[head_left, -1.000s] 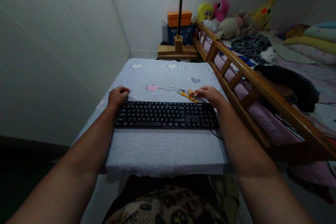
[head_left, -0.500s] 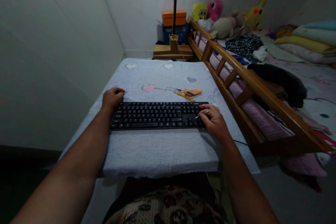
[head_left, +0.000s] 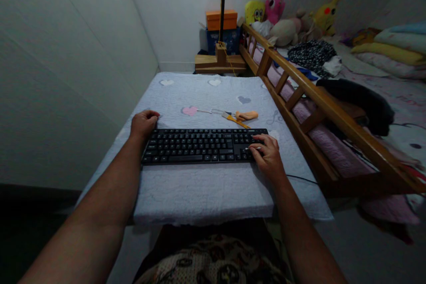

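Note:
A black computer keyboard [head_left: 196,145] lies flat across the cloth-covered table. My right hand [head_left: 268,153] is over its right end, with a thin cotton swab [head_left: 253,148] pinched between thumb and fingers. The swab's white tip points left, at the keys beside the number pad. By the keyboard's upper left corner rests my left hand [head_left: 143,123], fingers curled and pressed together. Whether anything is inside them is hidden. Behind the keyboard lie a small brush [head_left: 236,120] with a yellow-orange handle and a wire tool [head_left: 218,111] next to a tan handle-like piece [head_left: 246,116].
A wooden bed rail [head_left: 299,82] runs along the table's right side. Beyond it are bedding and plush toys [head_left: 274,9]. A wooden stand [head_left: 219,60] with a dark pole and an orange box [head_left: 221,20] are behind the table. The keyboard's cable [head_left: 302,179] trails off rightward.
My right hand has shifted slightly left over the keyboard, carrying the cotton swab toward the arrow keys. My left hand stays by the corner. The view has moved a little.

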{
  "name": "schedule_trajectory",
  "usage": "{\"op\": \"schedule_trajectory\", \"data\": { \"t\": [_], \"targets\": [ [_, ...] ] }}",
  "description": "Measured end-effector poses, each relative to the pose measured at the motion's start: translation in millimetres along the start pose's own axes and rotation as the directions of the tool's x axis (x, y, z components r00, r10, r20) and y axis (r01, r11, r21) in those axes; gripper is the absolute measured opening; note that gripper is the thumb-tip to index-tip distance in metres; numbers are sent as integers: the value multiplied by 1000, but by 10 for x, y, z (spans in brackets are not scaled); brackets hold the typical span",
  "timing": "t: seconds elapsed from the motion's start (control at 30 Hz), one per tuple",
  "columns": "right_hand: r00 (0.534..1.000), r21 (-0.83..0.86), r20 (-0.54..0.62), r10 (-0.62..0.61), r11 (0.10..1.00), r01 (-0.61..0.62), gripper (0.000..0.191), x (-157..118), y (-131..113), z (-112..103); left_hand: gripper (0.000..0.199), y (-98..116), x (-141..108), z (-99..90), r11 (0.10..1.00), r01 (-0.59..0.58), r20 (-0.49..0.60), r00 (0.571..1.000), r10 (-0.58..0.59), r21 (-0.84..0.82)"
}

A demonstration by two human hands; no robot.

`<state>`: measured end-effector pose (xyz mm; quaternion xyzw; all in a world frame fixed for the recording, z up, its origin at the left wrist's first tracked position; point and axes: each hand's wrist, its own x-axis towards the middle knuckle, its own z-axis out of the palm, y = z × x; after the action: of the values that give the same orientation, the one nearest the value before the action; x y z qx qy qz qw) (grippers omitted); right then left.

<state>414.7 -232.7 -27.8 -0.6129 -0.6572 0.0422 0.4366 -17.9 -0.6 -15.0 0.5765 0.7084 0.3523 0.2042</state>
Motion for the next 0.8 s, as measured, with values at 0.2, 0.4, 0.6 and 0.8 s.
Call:
{"op": "schedule_trajectory", "data": {
  "t": [0.2, 0.4, 0.6, 0.8],
  "targets": [
    [999, -18, 15, -43, 999, 43, 19, -47, -21, -31, 16, -15, 4, 3, 1000, -9, 0, 1000, 9, -4],
    [998, -8, 32, -51, 999, 52, 20, -76, -32, -52, 18, -47, 20, 13, 1000, -18, -4, 1000, 18, -2],
    [999, -27, -7, -43, 999, 42, 20, -42, -28, 5, 18, -38, 26, 18, 1000, 6, -8, 1000, -6, -7],
    [1000, -7, -6, -27, 1000, 26, 20, -36, -39, 13, 18, -31, 13, 8, 1000, -9, -7, 1000, 9, -17]
  ]
}}
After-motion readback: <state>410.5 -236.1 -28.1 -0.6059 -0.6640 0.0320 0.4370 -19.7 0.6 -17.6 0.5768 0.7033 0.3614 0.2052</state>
